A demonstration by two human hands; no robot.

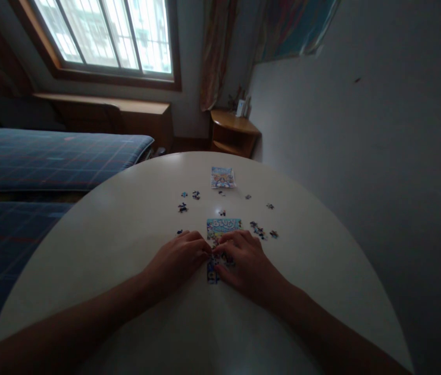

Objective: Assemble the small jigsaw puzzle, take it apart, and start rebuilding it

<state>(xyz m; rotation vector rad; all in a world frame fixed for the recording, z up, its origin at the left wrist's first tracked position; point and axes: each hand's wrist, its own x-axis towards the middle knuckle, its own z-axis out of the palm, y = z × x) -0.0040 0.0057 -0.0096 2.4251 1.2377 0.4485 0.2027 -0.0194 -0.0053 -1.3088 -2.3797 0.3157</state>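
A partly assembled jigsaw puzzle (224, 225) lies on the white round table (134, 219) in front of me, its top band showing the word "BLUEY" on light blue. My left hand (183, 255) is at the puzzle's left edge, fingers bent and pressed together; whatever they may pinch is too small to make out. Over the middle and right of the puzzle rests my right hand (246, 260), its thumb and index finger apart and touching the pieces. The two hands' fingertips nearly meet, and the right hand hides much of the lower picture.
Loose jigsaw pieces (258, 229) are scattered right of the puzzle, with several more pieces (182, 208) beyond and to the left. A small picture packet (222, 177) lies farther back. A plaid-covered bed (48, 159) stands left; a wall (345, 156) runs along the right.
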